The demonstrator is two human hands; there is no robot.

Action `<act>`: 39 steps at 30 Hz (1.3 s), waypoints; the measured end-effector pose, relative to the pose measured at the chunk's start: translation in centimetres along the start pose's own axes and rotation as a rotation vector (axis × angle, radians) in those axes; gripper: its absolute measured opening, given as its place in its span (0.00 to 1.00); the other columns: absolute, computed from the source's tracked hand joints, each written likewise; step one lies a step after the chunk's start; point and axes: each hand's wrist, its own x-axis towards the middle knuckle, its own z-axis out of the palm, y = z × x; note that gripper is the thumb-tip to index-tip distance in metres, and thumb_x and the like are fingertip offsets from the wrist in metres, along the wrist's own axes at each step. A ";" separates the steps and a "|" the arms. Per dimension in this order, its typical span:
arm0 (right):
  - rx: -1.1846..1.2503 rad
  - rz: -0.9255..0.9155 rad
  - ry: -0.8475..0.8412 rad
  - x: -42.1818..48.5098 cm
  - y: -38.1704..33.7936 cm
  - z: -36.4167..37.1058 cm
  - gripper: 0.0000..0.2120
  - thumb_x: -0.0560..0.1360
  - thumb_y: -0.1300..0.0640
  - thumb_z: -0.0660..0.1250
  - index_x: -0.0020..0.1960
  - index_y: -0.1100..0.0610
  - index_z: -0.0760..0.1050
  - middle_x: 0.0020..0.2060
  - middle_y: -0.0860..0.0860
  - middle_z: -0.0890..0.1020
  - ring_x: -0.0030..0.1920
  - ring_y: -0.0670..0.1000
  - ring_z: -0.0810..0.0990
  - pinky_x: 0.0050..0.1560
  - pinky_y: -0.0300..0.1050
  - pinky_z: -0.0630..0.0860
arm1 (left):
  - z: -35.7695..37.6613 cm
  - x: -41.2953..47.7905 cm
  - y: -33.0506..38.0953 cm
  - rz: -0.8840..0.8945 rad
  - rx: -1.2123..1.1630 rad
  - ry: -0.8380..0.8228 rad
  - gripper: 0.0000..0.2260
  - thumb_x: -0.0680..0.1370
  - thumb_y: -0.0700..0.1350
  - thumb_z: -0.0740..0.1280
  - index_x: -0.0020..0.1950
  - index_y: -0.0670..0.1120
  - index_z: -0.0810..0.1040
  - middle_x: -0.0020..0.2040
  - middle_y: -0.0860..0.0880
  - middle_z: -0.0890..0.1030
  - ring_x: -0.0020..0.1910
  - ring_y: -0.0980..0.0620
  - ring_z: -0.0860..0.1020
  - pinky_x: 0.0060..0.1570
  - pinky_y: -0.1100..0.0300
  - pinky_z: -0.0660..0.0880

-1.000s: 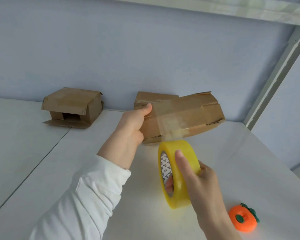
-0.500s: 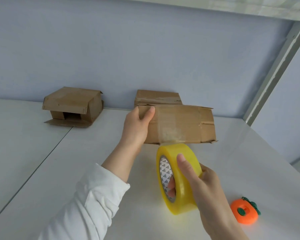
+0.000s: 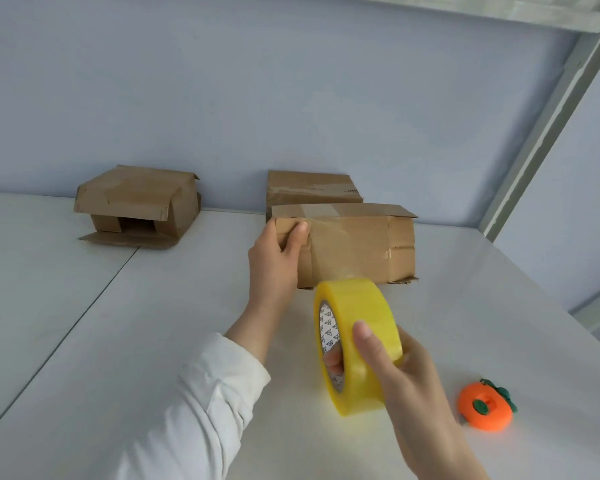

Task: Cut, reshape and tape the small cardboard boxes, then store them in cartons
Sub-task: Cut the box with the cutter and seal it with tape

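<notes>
A small brown cardboard box (image 3: 361,247) stands on the white table (image 3: 153,323) with clear tape running down its front face. My left hand (image 3: 274,261) grips its left end, thumb on the front. My right hand (image 3: 406,386) holds a yellow roll of clear tape (image 3: 357,341) just in front of the box, fingers through the core and thumb on the outside. A strip of tape runs from the roll up onto the box.
A second closed box (image 3: 309,190) sits right behind the held one against the wall. A third box (image 3: 139,206) with open flaps lies at the back left. An orange fruit-shaped cutter (image 3: 485,408) lies on the table at the right. A metal shelf post (image 3: 548,126) rises at the right.
The box was tilted and lifted; it has turned level and come down onto the table. The tape roll has stayed close in front of it.
</notes>
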 end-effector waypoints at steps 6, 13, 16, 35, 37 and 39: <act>-0.086 -0.042 -0.164 0.3 0.9 -0.4 0.25 0.64 0.42 0.68 0.56 0.54 0.74 0.45 0.47 0.85 0.46 0.44 0.81 0.43 0.38 0.77 | 0.0 -0.3 -0.1 -0.039 -0.016 -0.008 0.03 0.78 0.45 0.64 0.46 0.48 0.74 0.37 0.60 0.74 0.37 0.63 0.73 0.36 0.77 0.67; 0.003 0.029 -0.056 0.4 1.0 -0.1 0.20 0.68 0.37 0.64 0.50 0.51 0.77 0.40 0.49 0.85 0.43 0.47 0.83 0.43 0.40 0.78 | 0.4 -1.2 0.0 -0.220 -0.004 0.022 0.12 0.78 0.49 0.65 0.51 0.40 0.77 0.44 0.49 0.78 0.45 0.52 0.75 0.40 0.64 0.66; 0.026 0.031 -0.092 0.3 1.1 -0.3 0.20 0.66 0.41 0.62 0.52 0.51 0.77 0.42 0.47 0.85 0.45 0.46 0.83 0.46 0.42 0.78 | 0.8 -1.4 0.3 -0.376 -0.012 0.063 0.16 0.76 0.50 0.67 0.56 0.39 0.75 0.48 0.49 0.77 0.48 0.51 0.75 0.47 0.62 0.70; -0.896 -0.049 -0.096 1.0 0.5 -14.8 0.17 0.76 0.49 0.63 0.64 0.43 0.69 0.60 0.41 0.69 0.62 0.40 0.59 0.59 0.38 0.64 | -0.3 -10.2 6.3 -0.740 -0.204 -0.072 0.34 0.60 0.63 0.72 0.61 0.50 0.69 0.56 0.47 0.78 0.55 0.47 0.78 0.58 0.47 0.74; -1.050 0.103 -0.219 1.0 1.2 -16.9 0.20 0.77 0.48 0.63 0.68 0.43 0.66 0.64 0.42 0.63 0.64 0.40 0.53 0.56 0.36 0.59 | -0.2 -10.2 6.6 -0.739 -0.266 -0.116 0.30 0.65 0.56 0.71 0.64 0.47 0.69 0.56 0.43 0.79 0.48 0.46 0.81 0.48 0.50 0.79; -1.083 0.148 -0.287 0.9 1.8 -17.5 0.17 0.77 0.47 0.63 0.65 0.42 0.69 0.65 0.43 0.61 0.66 0.41 0.50 0.56 0.36 0.56 | -0.2 -10.2 7.2 -0.723 -0.353 -0.170 0.24 0.72 0.51 0.68 0.65 0.44 0.70 0.54 0.39 0.81 0.38 0.47 0.83 0.37 0.54 0.79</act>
